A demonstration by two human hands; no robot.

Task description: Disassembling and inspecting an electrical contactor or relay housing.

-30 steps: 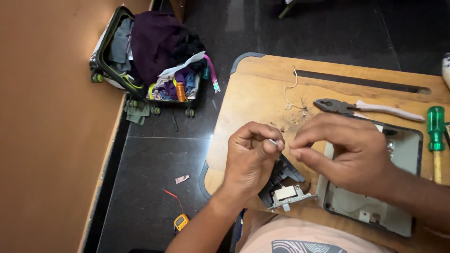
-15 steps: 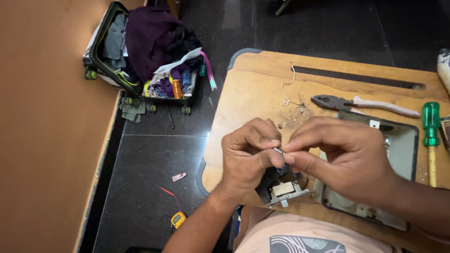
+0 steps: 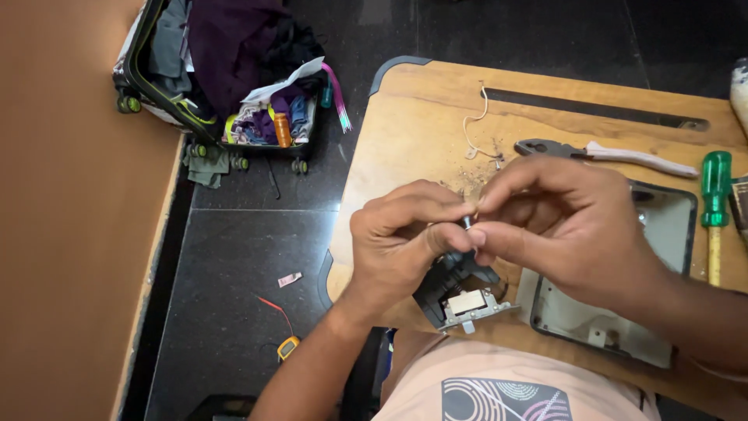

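My left hand [image 3: 401, 234] and my right hand [image 3: 565, 222] meet over the wooden table [image 3: 421, 132], fingertips pinched together on a thin dark wire end [image 3: 467, 224]. Just below them lies a small dark electrical part with a metal bracket [image 3: 463, 296], which the wire seems to run down to. The fingers hide most of the wire. A grey rectangular casing [image 3: 662, 234] lies flat under my right wrist.
Pliers with pale handles [image 3: 615, 153] and a green-handled screwdriver [image 3: 714, 195] lie on the table's far right. Wire scraps [image 3: 475, 129] and dust lie beyond my hands. On the dark floor at left stand an open suitcase of clothes [image 3: 226, 86] and a small yellow tester [image 3: 288, 347].
Both hands have stayed pinched together and shifted slightly lower toward the dark part. The view has tilted a little; nothing was let go.
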